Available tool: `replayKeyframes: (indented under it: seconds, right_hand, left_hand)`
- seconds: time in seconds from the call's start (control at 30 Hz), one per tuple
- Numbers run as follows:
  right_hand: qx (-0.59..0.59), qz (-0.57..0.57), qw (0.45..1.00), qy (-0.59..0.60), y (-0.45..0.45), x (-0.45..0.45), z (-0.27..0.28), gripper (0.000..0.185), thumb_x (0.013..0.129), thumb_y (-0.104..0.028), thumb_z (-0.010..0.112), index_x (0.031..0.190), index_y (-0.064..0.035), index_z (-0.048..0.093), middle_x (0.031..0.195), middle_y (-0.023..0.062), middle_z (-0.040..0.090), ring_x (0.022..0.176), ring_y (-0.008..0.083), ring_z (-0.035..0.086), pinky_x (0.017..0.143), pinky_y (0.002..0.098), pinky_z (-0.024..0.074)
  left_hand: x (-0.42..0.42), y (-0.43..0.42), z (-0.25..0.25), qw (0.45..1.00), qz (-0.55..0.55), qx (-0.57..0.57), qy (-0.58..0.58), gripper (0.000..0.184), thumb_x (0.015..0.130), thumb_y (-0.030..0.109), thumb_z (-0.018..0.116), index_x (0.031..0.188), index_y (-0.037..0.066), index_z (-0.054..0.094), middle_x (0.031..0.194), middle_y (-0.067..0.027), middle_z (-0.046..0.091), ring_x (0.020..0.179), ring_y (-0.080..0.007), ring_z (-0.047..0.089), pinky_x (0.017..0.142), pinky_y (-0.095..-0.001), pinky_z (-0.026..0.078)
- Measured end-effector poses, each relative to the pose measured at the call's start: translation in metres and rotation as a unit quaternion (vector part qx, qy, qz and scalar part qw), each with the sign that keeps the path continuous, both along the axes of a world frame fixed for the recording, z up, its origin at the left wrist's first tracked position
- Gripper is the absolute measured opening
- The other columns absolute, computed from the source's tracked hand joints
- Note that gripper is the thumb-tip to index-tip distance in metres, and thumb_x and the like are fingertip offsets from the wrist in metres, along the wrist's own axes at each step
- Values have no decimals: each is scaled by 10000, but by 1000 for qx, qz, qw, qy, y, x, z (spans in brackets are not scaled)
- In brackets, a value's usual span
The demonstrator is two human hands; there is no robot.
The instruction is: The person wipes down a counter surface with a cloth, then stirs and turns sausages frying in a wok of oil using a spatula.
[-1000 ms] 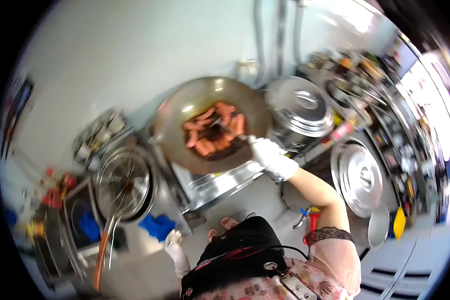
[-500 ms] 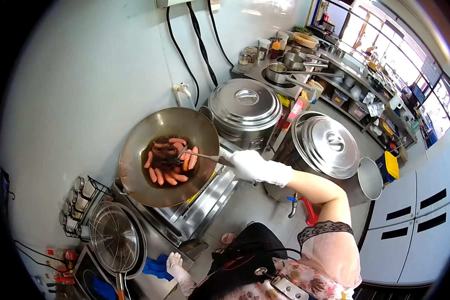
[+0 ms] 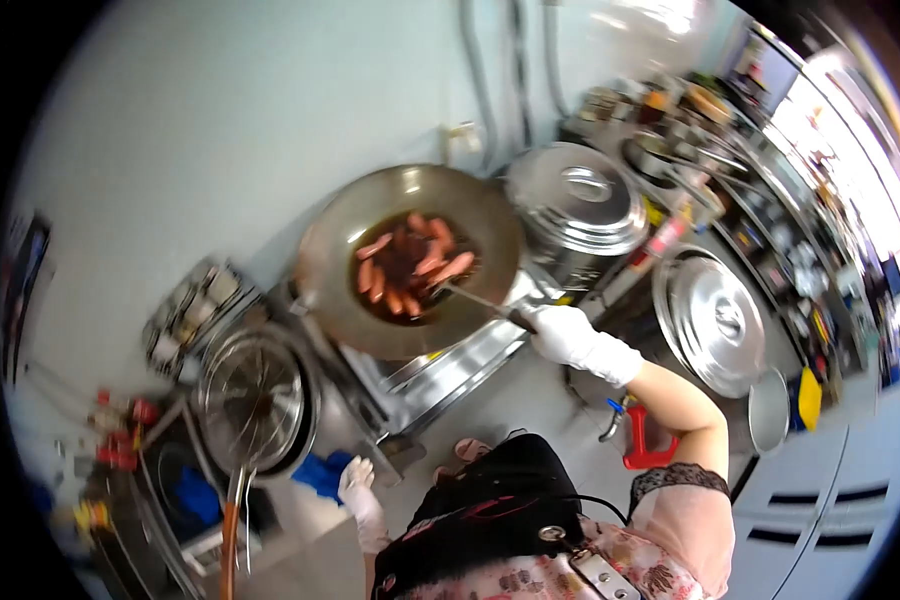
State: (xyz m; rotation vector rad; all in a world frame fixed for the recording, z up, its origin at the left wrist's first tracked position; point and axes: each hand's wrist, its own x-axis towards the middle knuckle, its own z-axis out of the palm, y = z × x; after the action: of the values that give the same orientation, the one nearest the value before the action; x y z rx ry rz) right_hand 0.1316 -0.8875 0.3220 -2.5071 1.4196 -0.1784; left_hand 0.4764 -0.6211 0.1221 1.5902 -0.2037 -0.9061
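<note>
Sausages (image 3: 378, 278) lie in dark liquid in a large wok (image 3: 330, 322) on the stove. My right hand (image 3: 570, 338), in a white glove, is closed around the handle of a metal spatula (image 3: 482, 302). The spatula's head is at the lower right of the sausages, partly sunk in the liquid. My left hand (image 3: 356, 474), also gloved, rests by the counter's edge beside a blue cloth (image 3: 320, 474); its fingers are blurred, and whether it touches the cloth is unclear.
A lidded pot (image 3: 578, 200) stands right of the wok, and another large lidded pot (image 3: 720, 325) farther right. A strainer (image 3: 255, 395) sits over a bowl at lower left, near a rack of jars (image 3: 195, 315). A red object (image 3: 650, 440) is by a tap.
The camera view has swung, shifting the whole scene. The spatula's head has moved among the sausages to their lower right, and some sausages lie differently. My right hand still grips the handle.
</note>
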Motion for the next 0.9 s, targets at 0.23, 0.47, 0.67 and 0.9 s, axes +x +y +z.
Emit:
replayKeyframes:
  seconds: [0.23,0.47,0.67,0.9]
  right_hand:
    - [-55,23,998,-11,-27,46,-55,432,768,-88,561,1192,-4,560,768,180,650,700,320,652,619,416,504]
    - [-120,22,992,29,-60,82,-80,470,750,-139,605,1200,-12,552,786,162,634,696,322,642,631,425,512]
    - [-169,16,983,75,-90,81,-96,438,800,-120,546,1231,-39,541,752,127,610,648,289,636,581,407,516]
    - [-216,41,968,119,-99,38,-84,479,764,-89,550,1239,-28,543,756,113,613,643,256,631,553,365,512]
  left_hand:
    - [1,22,1,997,73,-5,28,256,928,190,551,1075,-11,615,965,-120,673,861,-186,648,758,-269,502]
    - [6,47,-41,974,120,-7,-192,235,910,124,562,1066,-44,613,948,-129,671,866,-214,640,795,-286,501]
    - [22,31,-7,841,103,271,-458,469,810,158,658,1221,-15,513,1102,-215,573,1030,-365,535,962,-420,400]
    - [39,11,-22,782,57,341,-519,617,770,296,703,1269,1,491,1245,-247,471,1111,-396,477,971,-436,396]
